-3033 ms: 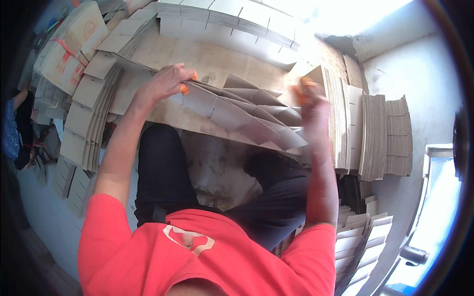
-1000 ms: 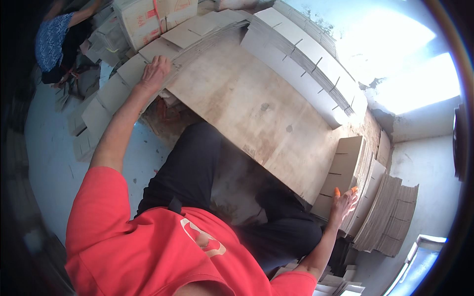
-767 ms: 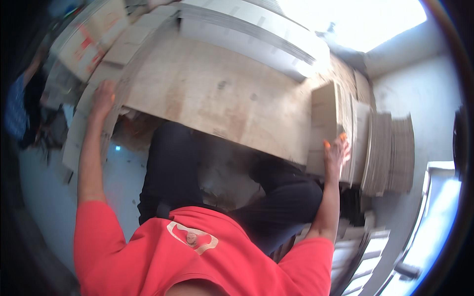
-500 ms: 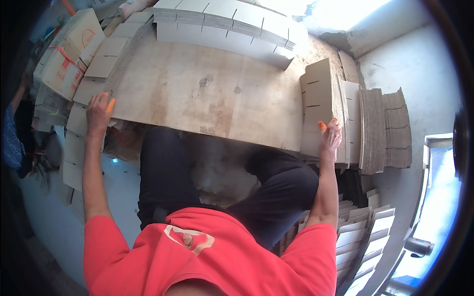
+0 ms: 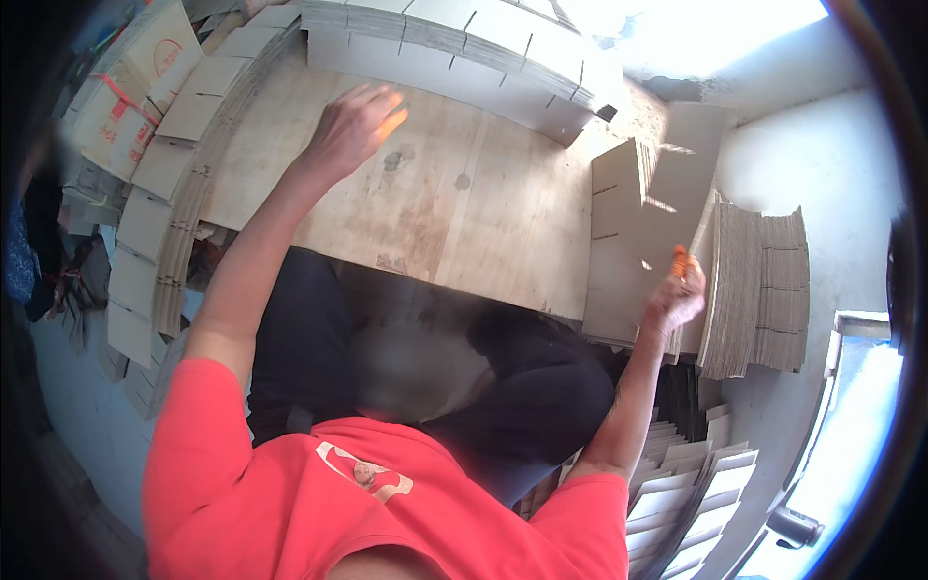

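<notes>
My left hand [image 5: 360,126], with orange finger covers, hovers over the wooden board [image 5: 425,208] toward its far left. It holds nothing and its fingers are stretched out. On the right, my right hand [image 5: 675,298], also with orange on its fingertips, grips the near part of a slotted cardboard sheet [image 5: 688,179]. That sheet stands tilted up beside a stack of slotted cardboard [image 5: 611,208], and light shows through its slots. The exact grip of the right fingers is partly hidden.
Long stacks of slotted cardboard [image 5: 435,41] line the board's far edge. More cardboard pieces [image 5: 174,184] run along the left, beside a carton [image 5: 121,116] with a red strap. Further stacks [image 5: 759,290] stand by the right wall, and white-edged sheets [image 5: 691,493] lie low at right.
My left hand has left the cardboard at the left and moved up and right over the board. My right hand has shifted slightly right and down, with a cardboard sheet now raised from the stack.
</notes>
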A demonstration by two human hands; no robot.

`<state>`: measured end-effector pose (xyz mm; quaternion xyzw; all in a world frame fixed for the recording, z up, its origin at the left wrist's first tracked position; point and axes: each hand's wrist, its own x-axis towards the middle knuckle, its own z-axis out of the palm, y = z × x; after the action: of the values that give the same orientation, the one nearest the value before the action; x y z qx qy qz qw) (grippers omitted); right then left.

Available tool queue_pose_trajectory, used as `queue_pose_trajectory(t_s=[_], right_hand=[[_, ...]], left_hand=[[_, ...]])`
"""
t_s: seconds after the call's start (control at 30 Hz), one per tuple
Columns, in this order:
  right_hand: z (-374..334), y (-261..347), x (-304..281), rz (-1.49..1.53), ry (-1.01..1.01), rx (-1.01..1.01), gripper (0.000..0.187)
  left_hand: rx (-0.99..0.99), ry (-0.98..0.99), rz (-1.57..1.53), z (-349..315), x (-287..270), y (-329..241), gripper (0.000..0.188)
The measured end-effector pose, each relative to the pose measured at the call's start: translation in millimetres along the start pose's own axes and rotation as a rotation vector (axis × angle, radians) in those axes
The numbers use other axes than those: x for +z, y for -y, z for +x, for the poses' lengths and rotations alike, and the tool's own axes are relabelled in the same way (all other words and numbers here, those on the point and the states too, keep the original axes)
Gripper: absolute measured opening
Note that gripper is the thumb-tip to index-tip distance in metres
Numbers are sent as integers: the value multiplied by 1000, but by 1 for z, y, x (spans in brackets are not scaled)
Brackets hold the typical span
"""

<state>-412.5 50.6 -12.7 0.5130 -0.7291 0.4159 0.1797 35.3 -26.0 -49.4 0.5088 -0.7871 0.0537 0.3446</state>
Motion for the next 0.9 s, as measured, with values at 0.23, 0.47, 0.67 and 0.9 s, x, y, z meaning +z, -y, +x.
queue_pose_trajectory(t_s=[0.23, 0.47, 0.67, 0.9], right_hand=[[20, 33, 5, 801, 402, 358, 13], [13, 54, 31, 934, 508, 433, 11], [10, 63, 44, 962, 523, 512, 10], [14, 77, 35, 916, 517, 459, 13]], left_hand=[[152, -72, 145, 122, 91, -21, 41], [283, 160, 490, 172, 156, -27, 18], [458, -15, 381, 184, 153, -24, 8], [462, -40, 137, 183, 131, -34, 4]])
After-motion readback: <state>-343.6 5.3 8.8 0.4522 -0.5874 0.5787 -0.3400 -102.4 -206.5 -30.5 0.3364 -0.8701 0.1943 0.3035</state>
